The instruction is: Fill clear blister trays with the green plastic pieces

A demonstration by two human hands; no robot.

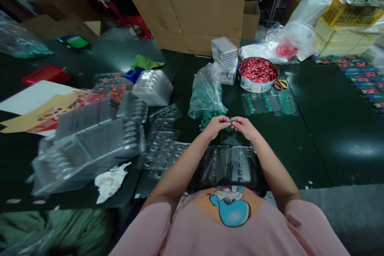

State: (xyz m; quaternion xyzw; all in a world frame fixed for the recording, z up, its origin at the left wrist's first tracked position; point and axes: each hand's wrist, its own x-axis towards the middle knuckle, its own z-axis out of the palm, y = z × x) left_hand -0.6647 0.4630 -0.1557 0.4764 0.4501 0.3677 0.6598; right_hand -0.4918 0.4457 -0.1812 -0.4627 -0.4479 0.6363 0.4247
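My left hand (218,125) and my right hand (242,125) meet in front of me, fingertips pinched around one small green piece (231,120). What kind of piece it is, I cannot make out. Just beyond my left hand, a clear plastic bag (207,90) spills more green pieces (208,119) onto the dark table. Beneath my hands lies a clear plastic blister tray (231,138), with more clear trays (228,164) nearer my body. To the right, beyond my right hand, trays holding rows of green pieces (266,102) lie flat.
Stacked clear trays (96,140) crowd the left, near a crumpled white tissue (111,182). A round tin (258,75) of red wrapped pieces and scissors (281,84) sit at the back right. A tall cardboard box (198,8) stands behind; packed items (364,74) line the far right.
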